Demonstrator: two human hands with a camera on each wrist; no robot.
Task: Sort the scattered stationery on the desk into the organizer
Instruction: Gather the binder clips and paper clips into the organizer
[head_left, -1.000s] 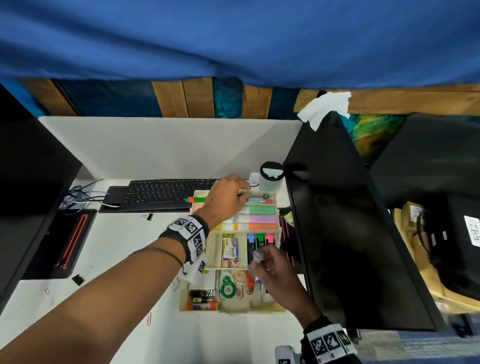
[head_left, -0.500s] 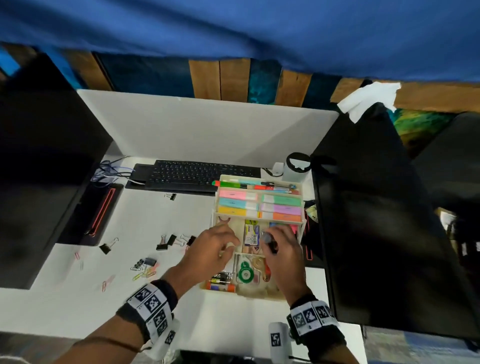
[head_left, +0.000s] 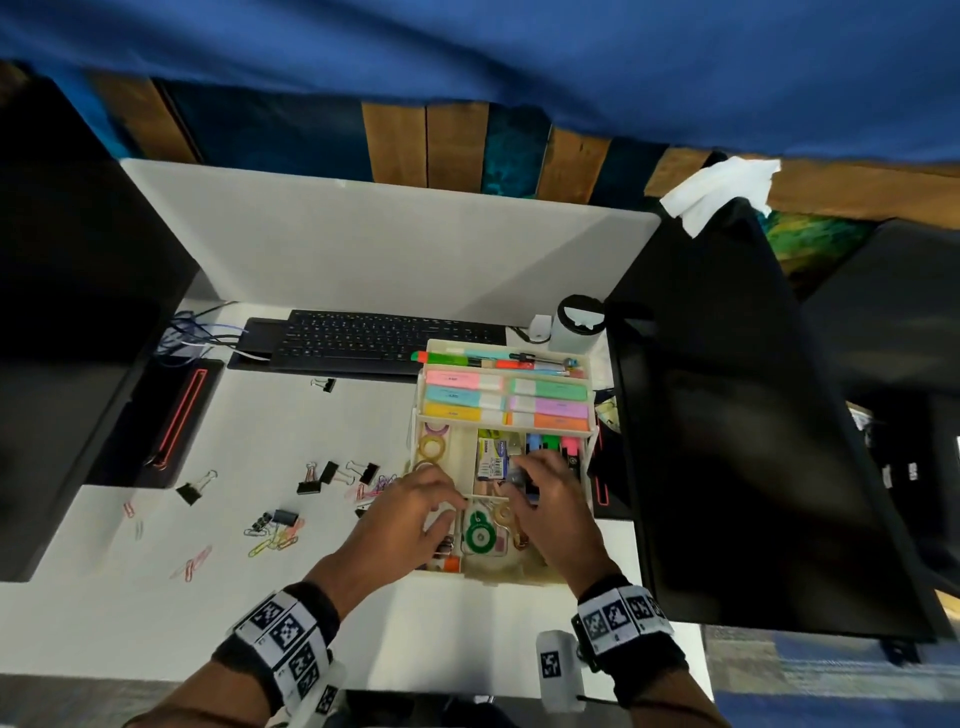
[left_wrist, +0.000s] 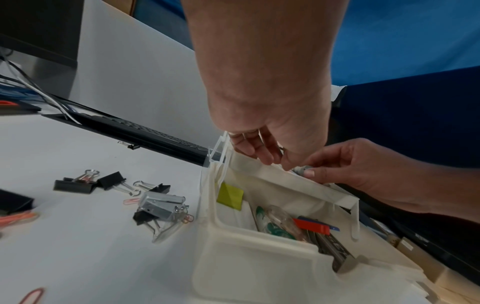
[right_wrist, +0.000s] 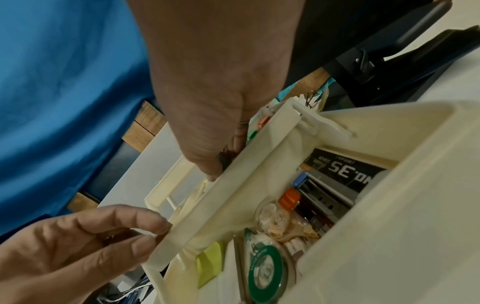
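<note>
— Inspector, where were the hands?
— Both at the organizer (head_left: 582, 457) on the tabletop (head_left: 156, 613). Right hand (head_left: 550, 499) pinched a small grey item over a middle compartment; left hand (head_left: 405, 525) curled on the divider wall.
— Remaining stationery?
— Binder clips (head_left: 317, 480) and paper clips (head_left: 272, 540) lay loose, left of it.
</note>
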